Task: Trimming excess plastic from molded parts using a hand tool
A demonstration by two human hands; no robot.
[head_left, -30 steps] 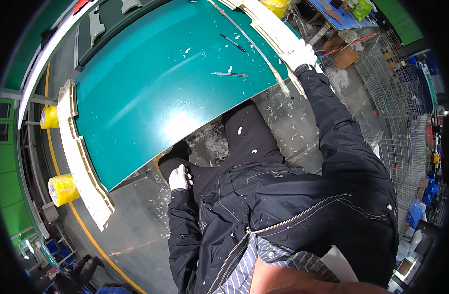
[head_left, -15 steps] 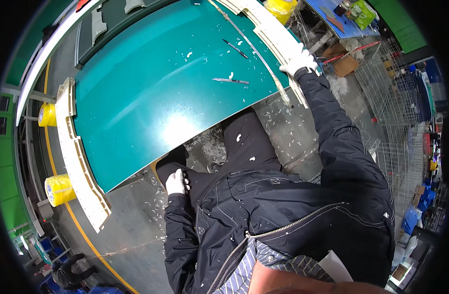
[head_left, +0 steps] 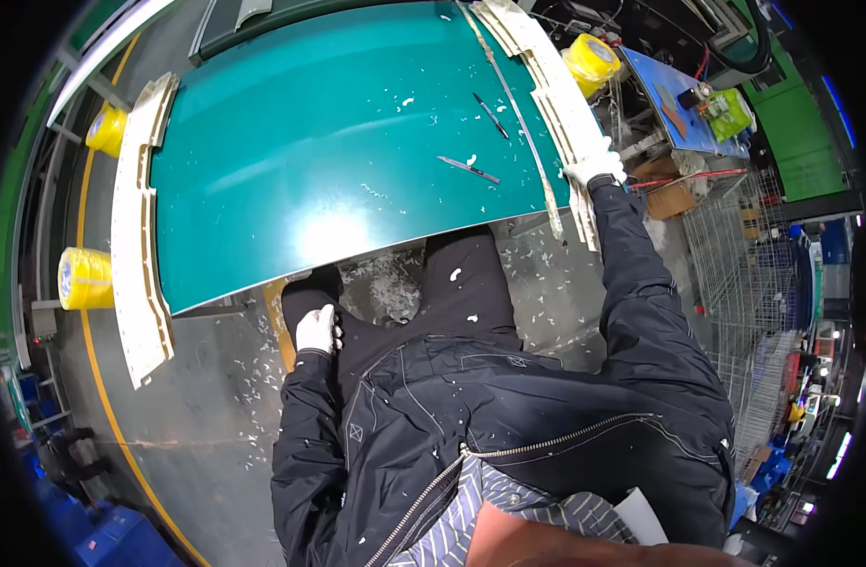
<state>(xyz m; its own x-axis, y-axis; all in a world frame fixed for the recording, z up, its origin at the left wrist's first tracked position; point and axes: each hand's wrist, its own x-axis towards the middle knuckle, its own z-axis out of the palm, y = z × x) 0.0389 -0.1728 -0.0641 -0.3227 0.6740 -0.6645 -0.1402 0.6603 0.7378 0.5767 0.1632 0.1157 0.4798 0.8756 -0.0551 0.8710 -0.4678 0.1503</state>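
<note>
My left hand (head_left: 315, 330), in a white glove, rests on my thigh with its fingers curled and nothing visible in them. My right hand (head_left: 595, 166), gloved too, lies on the long off-white trim piece (head_left: 557, 113) along the right side of the green tabletop (head_left: 310, 132); its fingers look apart, though partly hidden. A thin, off-white strip (head_left: 518, 99) runs beside that piece, its near end overhanging the front edge. Left of the strip lie a slim dark pen (head_left: 490, 115) and a grey craft knife (head_left: 468, 170).
Another off-white trim piece (head_left: 135, 227) lines the table's left side. Yellow tape rolls (head_left: 86, 279) stand out beyond it, and a yellow roll (head_left: 591, 62) sits at the far right. A blue side table (head_left: 674, 104) and wire mesh cages (head_left: 735, 283) are on the right. White shavings litter the floor.
The view has swung, so the table sits straighter and the left trim piece shows higher. My right hand stays on the right trim piece and my left on my thigh.
</note>
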